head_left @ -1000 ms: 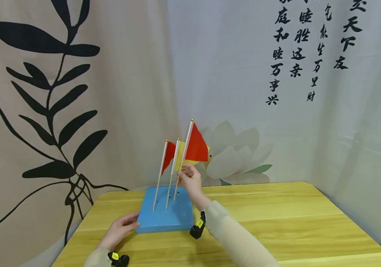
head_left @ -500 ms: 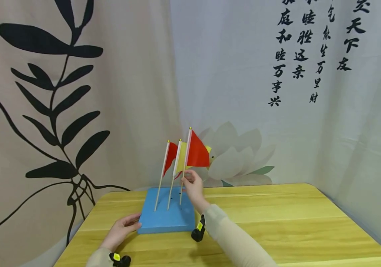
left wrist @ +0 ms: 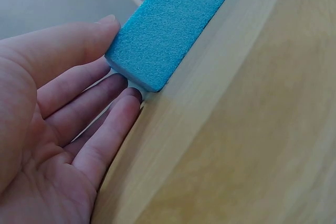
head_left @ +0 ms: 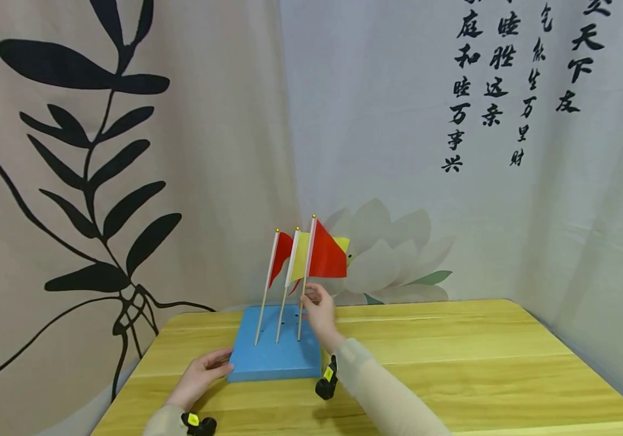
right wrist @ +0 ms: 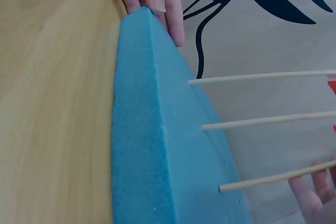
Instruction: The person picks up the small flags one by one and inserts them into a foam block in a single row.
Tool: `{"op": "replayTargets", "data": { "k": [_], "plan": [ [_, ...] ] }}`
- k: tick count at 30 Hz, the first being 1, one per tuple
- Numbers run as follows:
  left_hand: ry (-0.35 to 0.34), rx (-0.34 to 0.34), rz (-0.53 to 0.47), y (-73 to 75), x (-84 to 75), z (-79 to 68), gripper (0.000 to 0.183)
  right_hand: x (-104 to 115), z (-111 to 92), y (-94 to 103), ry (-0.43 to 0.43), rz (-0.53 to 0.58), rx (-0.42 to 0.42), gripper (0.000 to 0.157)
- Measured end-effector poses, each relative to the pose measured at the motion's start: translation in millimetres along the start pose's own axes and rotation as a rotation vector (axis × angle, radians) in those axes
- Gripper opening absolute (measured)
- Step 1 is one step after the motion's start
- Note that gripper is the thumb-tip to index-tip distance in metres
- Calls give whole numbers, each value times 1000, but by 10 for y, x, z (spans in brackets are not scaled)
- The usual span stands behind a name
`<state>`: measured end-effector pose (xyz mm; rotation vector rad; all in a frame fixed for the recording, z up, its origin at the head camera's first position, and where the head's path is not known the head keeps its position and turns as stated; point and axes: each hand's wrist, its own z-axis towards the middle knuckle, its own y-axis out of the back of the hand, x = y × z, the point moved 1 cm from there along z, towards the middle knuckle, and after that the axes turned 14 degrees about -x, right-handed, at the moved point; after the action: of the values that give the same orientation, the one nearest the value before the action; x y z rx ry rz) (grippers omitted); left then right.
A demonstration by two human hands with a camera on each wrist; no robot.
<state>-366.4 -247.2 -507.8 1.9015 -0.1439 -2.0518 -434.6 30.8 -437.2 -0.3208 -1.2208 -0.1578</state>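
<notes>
A blue foam board [head_left: 268, 363] lies on the table, with three flag sticks standing in it in a row. My right hand [head_left: 320, 312] pinches the wooden stick of the rightmost red flag [head_left: 326, 251] between thumb and fingers. In the right wrist view, that stick's lower end [right wrist: 231, 186] meets a small hole in the board. Left of it stand a yellow flag [head_left: 297, 260], partly covered by the red one, and another red flag [head_left: 280, 254]. At the board's left front corner, my left hand [left wrist: 73, 103] touches the edge with thumb and fairly straight fingers.
The wooden table [head_left: 453, 357] extends to the right of the board. Small holes [head_left: 283, 323] dot the board's top. Behind the table hangs a curtain [head_left: 224, 151] printed with a dark plant, a lotus and writing.
My right hand has lowered the red flag and brought it slightly right and nearer, its stick now more upright. My left hand stays at the board's corner.
</notes>
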Motion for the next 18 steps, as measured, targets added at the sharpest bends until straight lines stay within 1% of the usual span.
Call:
{"op": "replayTargets", "data": {
  "k": [9,15,18],
  "plan": [
    [19,1,9,5,-4,8,57,-46,-26,-4,11,-14,-2,27],
    [-4,-4,16,5,1,13,57,-100,-61,18,5,-24,3,28],
    [-4,-5,8,4,4,4,56,-128,-75,27,4,-19,6,27]
  ]
}}
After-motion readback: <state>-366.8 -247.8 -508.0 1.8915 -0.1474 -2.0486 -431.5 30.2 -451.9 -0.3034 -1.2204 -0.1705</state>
